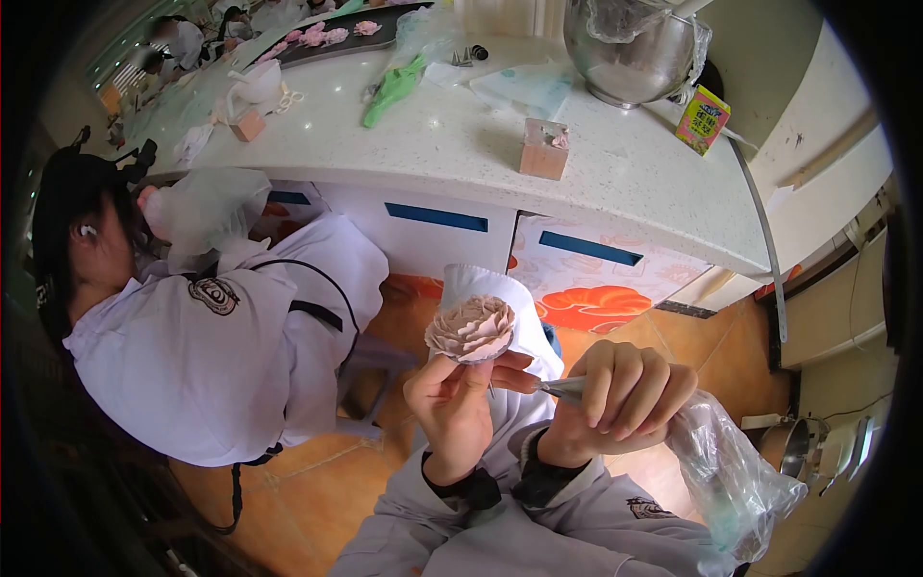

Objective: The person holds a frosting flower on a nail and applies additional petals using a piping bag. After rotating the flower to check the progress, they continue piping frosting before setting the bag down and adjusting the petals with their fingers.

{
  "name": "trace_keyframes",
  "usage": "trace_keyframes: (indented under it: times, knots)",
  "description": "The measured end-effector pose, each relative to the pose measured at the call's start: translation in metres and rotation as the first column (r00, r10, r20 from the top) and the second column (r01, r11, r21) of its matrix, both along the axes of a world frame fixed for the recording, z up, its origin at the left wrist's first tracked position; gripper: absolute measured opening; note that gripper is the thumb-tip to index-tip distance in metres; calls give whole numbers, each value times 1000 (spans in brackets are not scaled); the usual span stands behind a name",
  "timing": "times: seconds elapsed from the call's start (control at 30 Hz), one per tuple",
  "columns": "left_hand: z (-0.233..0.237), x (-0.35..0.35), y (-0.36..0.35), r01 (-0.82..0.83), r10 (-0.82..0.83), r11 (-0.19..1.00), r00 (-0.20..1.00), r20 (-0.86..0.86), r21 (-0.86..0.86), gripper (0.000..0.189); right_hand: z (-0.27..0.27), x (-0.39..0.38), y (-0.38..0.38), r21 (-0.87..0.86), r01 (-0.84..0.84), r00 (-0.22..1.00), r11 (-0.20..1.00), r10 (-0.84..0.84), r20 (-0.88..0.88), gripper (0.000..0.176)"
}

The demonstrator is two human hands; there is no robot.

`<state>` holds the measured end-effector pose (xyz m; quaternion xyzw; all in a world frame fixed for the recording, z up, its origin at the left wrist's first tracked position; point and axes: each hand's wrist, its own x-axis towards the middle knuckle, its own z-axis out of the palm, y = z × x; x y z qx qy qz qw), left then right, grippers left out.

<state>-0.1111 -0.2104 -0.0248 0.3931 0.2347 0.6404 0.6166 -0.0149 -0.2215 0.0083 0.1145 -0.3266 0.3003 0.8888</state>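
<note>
A pale pink piped flower (471, 329) with many ruffled petals sits on top of a flower nail, whose thin stem shows below my left hand's fingers. My left hand (450, 413) pinches that nail just under the bloom. Wrapped round a clear piping bag (735, 471), my right hand (625, 392) is closed in a fist. The bag's metal piping tip (565, 388) points left, close to the fingers of my left hand and a little below the flower. Loose, crumpled plastic of the bag trails down to the right behind my fist.
Across the counter (442, 144) stand a small block (545, 150), a steel mixing bowl (620, 62), a yellow-green box (703, 121) and a green piping bag (395, 91). A dark tray (385, 37) bears pink flowers. A person in white (202, 337) sits close on my left.
</note>
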Motion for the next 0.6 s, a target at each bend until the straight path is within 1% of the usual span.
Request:
trace_keyframes:
  times: [0.1, 0.2, 0.3, 0.4, 0.5, 0.57, 0.6]
  knots:
    - [3, -3, 0, 32, -29, 998, 997, 71, -45, 23, 0, -2, 2, 0, -7, 1000, 1000, 7, 19, 29]
    - [2, -11, 2, 256, -228, 960, 951, 209, -114, 23, -1, -3, 2, -7, -4, 1000, 1000, 4, 25, 29]
    - [2, -13, 3, 294, -253, 944, 936, 245, -147, 22, -1, -6, 4, 2, -7, 1000, 1000, 7, 14, 29]
    - [5, -11, 0, 215, -186, 962, 967, 174, -167, 22, 1, -9, 4, 3, -8, 1000, 1000, 8, 17, 28]
    - [1, -8, -2, 70, -66, 997, 993, 102, -37, 22, 2, -11, 4, 3, -2, 1000, 1000, 2, 24, 30]
    - [-1, -7, -2, -61, 59, 994, 998, 24, 89, 22, 2, -12, 3, -7, 3, 1000, 1000, -3, 27, 32]
    - [-2, -7, -2, -123, 126, 980, 992, -9, 156, 22, 2, -12, 3, 21, -7, 1000, 1000, 6, 29, 33]
